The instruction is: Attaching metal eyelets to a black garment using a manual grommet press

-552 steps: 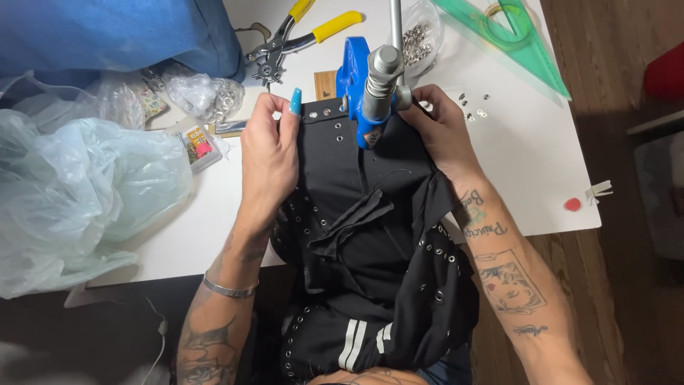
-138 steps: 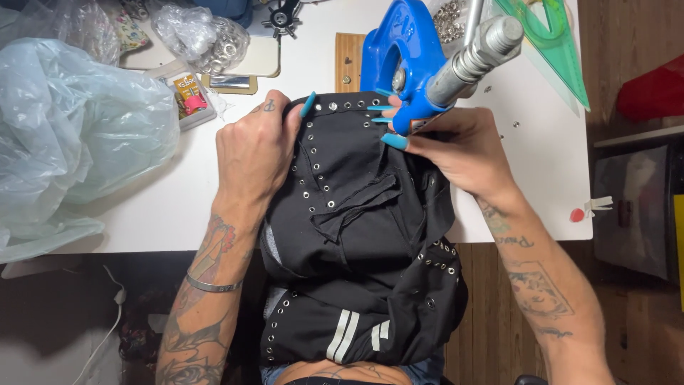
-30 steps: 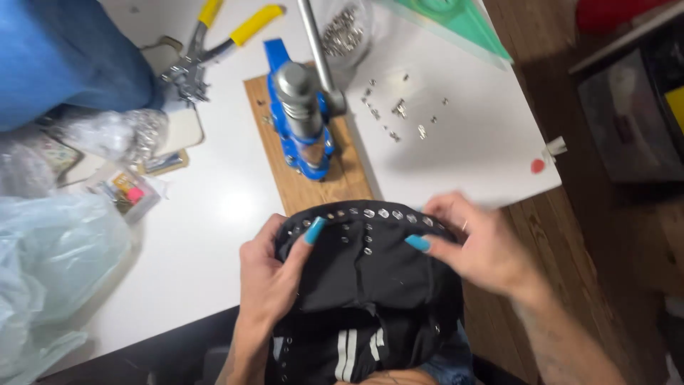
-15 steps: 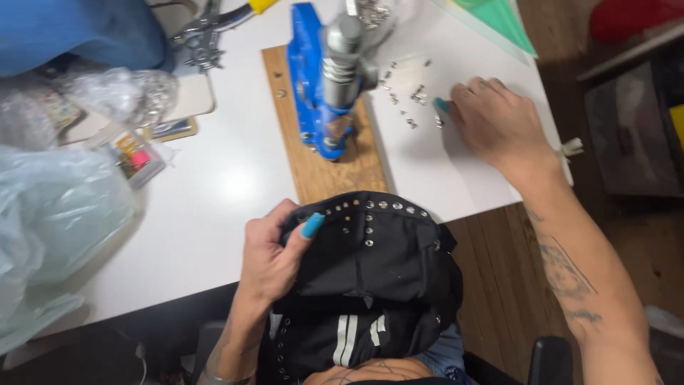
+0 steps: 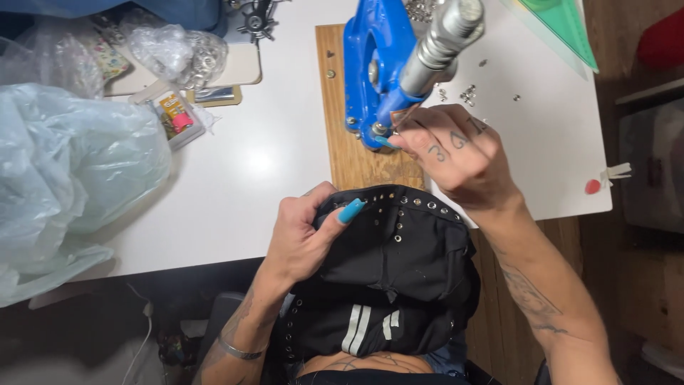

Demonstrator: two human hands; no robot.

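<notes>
Left hand point(image 5: 303, 239) is gripping the black fabric garment studded with small metal eyelets point(image 5: 399, 264) at its upper edge, thumb lying across the cloth, grip closed on the fabric. The garment is lying partly on the near edge of the white table point(image 5: 263, 157) and partly hanging down into the person's lap.

Right hand point(image 5: 459, 153) is reaching to the base of the blue metal hand press point(image 5: 374, 68), fingertips pinched together at the press's lower die; whatever small piece they are holding is too small to tell. The press is standing on a rectangular wooden board point(image 5: 342, 153), its silver lever handle point(image 5: 442, 43) tilting up toward the camera.

Small loose metal eyelets point(image 5: 469, 93) are lying scattered on the table just beyond the right hand. A pale blue crumpled plastic bag point(image 5: 71, 178) is sitting at the table's left side, well apart from both hands.
</notes>
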